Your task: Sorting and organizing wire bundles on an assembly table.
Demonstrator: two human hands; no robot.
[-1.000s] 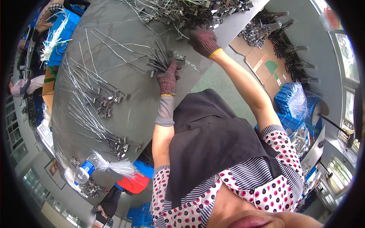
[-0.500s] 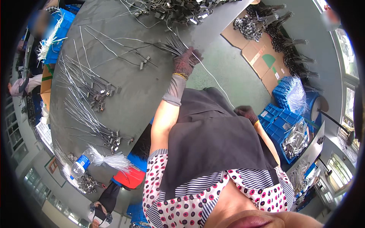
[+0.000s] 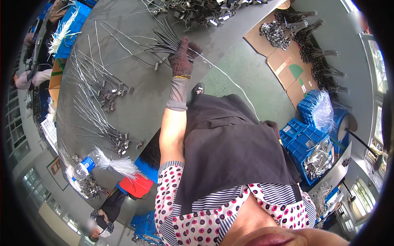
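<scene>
My left hand [image 3: 182,61], in a dark reddish work glove with a grey cuff, is closed around a bundle of thin black cables [image 3: 166,41] over the table's right edge. The cables fan out beyond the fingers. A long white cord [image 3: 232,80] runs from this hand across to my right hand [image 3: 271,125], also in a dark glove. That hand is low beside my apron at the right, closed on the cord's end; its fingers are partly hidden. A few loose cables with small connectors [image 3: 157,65] lie close to the bundle.
The dark table [image 3: 131,94] holds cable groups [image 3: 111,96] at the left and a connector heap [image 3: 205,12] at the far side. A plastic bottle [image 3: 86,165] stands near the left rim. Blue crates [image 3: 305,143] and cardboard with cable bundles [image 3: 283,67] are at the right.
My left hand has moved left with the cable bundle, which now points more to the far left. My right hand has drawn back to the right, mostly behind the apron's side, with the cord between them.
</scene>
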